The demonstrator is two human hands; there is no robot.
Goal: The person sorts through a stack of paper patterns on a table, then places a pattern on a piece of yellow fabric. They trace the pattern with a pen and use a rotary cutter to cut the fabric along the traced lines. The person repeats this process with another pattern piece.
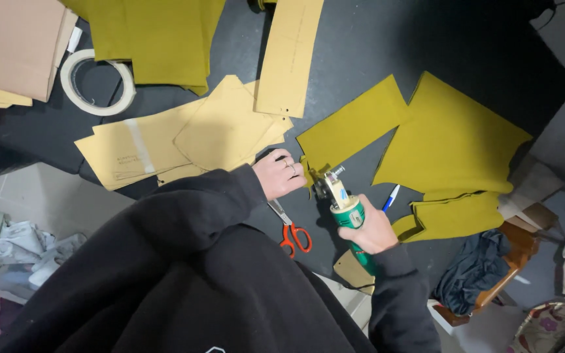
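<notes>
Our right grip (372, 230) is wrapped around the green cutter (346, 210), its long axis pointing to eleven o'clock; our left grip (280, 172) (nearer the cloth) pinches the olive fabric strip (351, 127) lying at one o'clock on the table (361, 39).

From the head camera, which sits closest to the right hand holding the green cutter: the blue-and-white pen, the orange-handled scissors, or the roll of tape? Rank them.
Measured from the right hand on the green handheld cutter:
1. Blue-and-white pen, just above the hand.
2. Orange-handled scissors, lying under the left forearm side.
3. Cream roll of masking tape, far at the upper left.
</notes>
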